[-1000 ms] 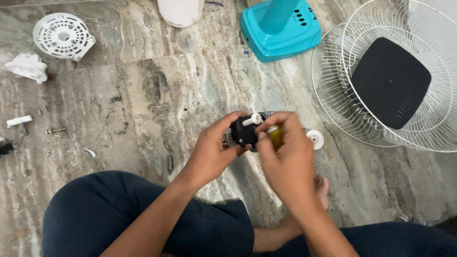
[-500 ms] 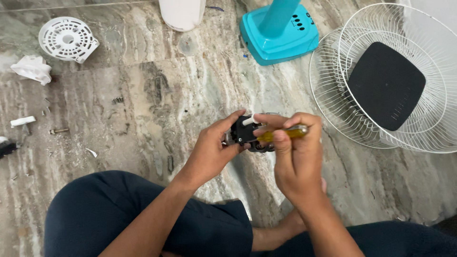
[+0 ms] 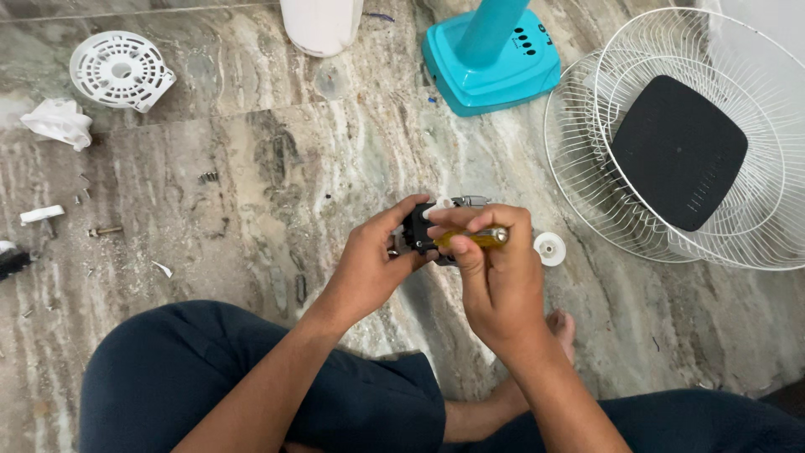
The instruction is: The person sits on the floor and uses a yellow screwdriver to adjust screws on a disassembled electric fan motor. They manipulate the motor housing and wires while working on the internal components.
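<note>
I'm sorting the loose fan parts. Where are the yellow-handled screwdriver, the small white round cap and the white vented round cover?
yellow-handled screwdriver (image 3: 480,238), head view, on its handle.
small white round cap (image 3: 549,249), head view, on its middle.
white vented round cover (image 3: 120,70), head view, near its hub.

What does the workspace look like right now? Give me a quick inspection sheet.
Surface: grey-veined marble floor, the person seated on it.
Job's things: small black motor part held in the left hand; yellow-handled screwdriver gripped in the right hand, lying against the part.
Clutter: white round vented cover, crumpled white tissue, small screws, white plastic cap.
Hands: both closed, close together above the floor.
Cables: nothing seen.
Surroundings: teal fan base, white wire fan guards around a black square pad, white container at the top edge.
</note>
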